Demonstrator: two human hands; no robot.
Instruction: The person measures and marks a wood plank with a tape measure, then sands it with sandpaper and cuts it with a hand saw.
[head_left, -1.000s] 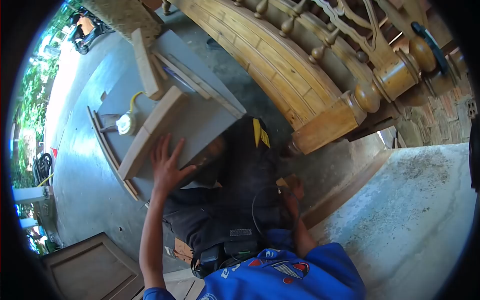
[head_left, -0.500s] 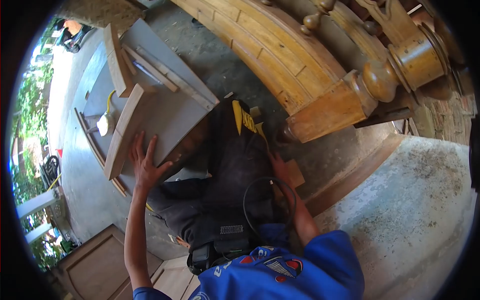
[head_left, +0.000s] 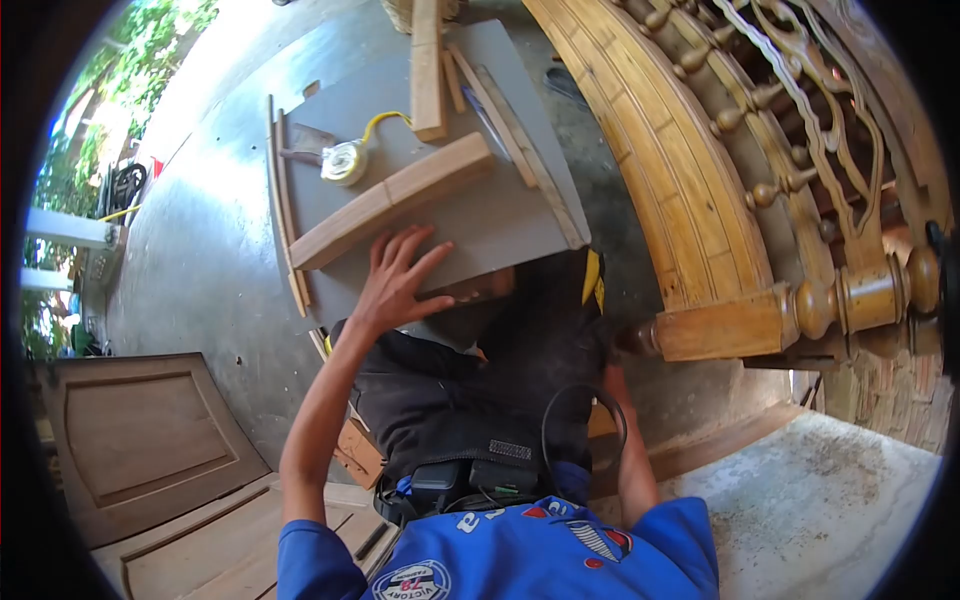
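Note:
My left hand (head_left: 402, 282) lies with fingers spread on a grey board (head_left: 500, 215). Its fingertips are by the lower edge of a squared wooden block (head_left: 395, 198), which has a pencil-like line across it. Above that block are a second wooden piece (head_left: 427, 85) and a tape measure (head_left: 344, 163) with some yellow blade out. My right hand (head_left: 613, 380) is down beside my right thigh; its fingers are hidden, so I cannot see whether it holds anything.
Thin wood strips (head_left: 283, 205) lie along the board's left side, others (head_left: 508, 125) at its right. A carved wooden furniture piece (head_left: 690, 190) stands to the right. Panelled wooden doors (head_left: 150, 435) lie at lower left. A pale slab (head_left: 800, 500) is at lower right.
The view has turned and shifted, so the board and furniture appear rotated. My left hand stays spread on the board by the block. My right hand remains low beside my thigh.

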